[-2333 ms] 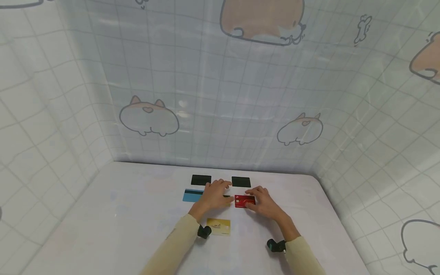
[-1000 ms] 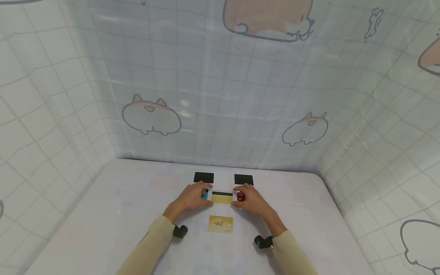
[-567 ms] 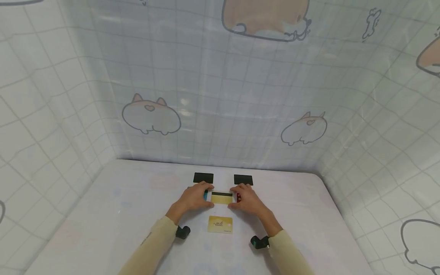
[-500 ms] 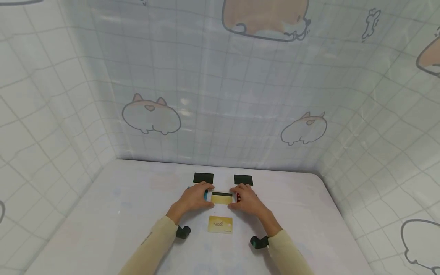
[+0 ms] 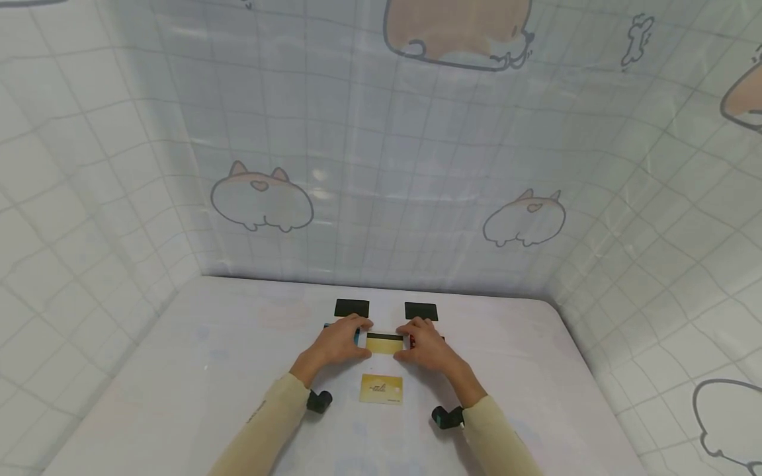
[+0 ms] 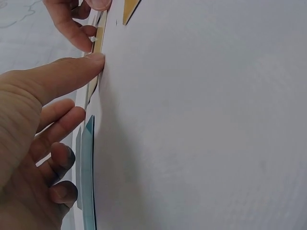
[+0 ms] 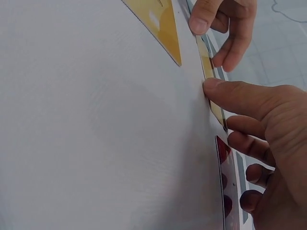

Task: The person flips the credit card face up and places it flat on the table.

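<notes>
In the head view, a yellow card with a dark stripe [image 5: 384,344] lies flat between both hands. The left hand [image 5: 335,340] pinches its left end, thumb at the near edge and fingertips at the far edge. From the other side, the right hand [image 5: 430,345] pinches the right end the same way. A blue card [image 6: 88,177] lies beside the left fingers and is mostly hidden in the head view. Under the right hand is a red card [image 7: 227,191], also largely covered. Nearer the person lies a second yellow card [image 5: 381,389] with dark lettering.
Two black cards, one on the left [image 5: 352,308] and one on the right [image 5: 421,311], lie beyond the hands. All cards are on a white table [image 5: 178,383]. A curtain [image 5: 369,165] with grid lines and cartoon animals surrounds the table.
The left hand has moved left from over the striped card to its left end. From the red card, the right hand has shifted left to the striped card's right end. Lately both barely move.
</notes>
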A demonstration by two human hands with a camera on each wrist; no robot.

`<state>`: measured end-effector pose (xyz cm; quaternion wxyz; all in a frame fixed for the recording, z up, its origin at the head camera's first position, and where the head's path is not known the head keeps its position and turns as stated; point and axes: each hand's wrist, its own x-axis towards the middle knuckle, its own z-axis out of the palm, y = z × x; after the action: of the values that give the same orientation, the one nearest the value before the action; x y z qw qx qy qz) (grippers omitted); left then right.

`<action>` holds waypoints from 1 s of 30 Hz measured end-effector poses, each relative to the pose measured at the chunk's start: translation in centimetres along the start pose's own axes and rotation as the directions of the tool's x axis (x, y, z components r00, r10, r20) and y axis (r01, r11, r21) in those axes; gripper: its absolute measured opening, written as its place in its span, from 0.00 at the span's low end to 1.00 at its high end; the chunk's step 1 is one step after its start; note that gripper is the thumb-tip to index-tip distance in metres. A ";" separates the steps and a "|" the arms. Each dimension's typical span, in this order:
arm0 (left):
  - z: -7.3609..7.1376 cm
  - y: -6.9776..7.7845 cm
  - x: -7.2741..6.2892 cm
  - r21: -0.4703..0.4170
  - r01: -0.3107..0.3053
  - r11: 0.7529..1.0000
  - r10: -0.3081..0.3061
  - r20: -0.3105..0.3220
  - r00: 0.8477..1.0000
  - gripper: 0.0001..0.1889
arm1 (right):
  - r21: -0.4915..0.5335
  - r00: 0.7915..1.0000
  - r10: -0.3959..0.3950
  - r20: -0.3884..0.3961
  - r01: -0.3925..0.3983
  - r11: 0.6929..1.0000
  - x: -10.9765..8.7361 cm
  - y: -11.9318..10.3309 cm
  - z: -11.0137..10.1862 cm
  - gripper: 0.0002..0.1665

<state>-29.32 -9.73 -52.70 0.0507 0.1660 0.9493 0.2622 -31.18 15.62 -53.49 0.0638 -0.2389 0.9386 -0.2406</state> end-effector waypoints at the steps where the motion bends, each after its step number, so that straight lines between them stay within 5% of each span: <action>1: 0.0 0.0 0.0 -0.007 -0.001 1.000 0.001 -0.001 1.000 0.31 | 0.006 1.000 -0.002 0.003 0.002 1.000 0.1 0.0 0.0 0.33; 16: 0.4 0.1 0.7 -0.020 -0.012 1.000 0.012 -0.009 1.000 0.31 | 0.061 0.999 0.002 0.032 -0.004 0.998 0.7 0.7 -0.3 0.30; 30: 0.3 0.0 1.4 -0.014 -0.063 0.998 0.063 -0.017 0.998 0.31 | -0.012 1.000 -0.029 0.010 0.029 0.999 1.5 1.5 -0.6 0.29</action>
<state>-30.54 -9.08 -52.97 0.0355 0.1934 0.9420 0.2718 -33.24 16.29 -53.72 0.0633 -0.2542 0.9362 -0.2345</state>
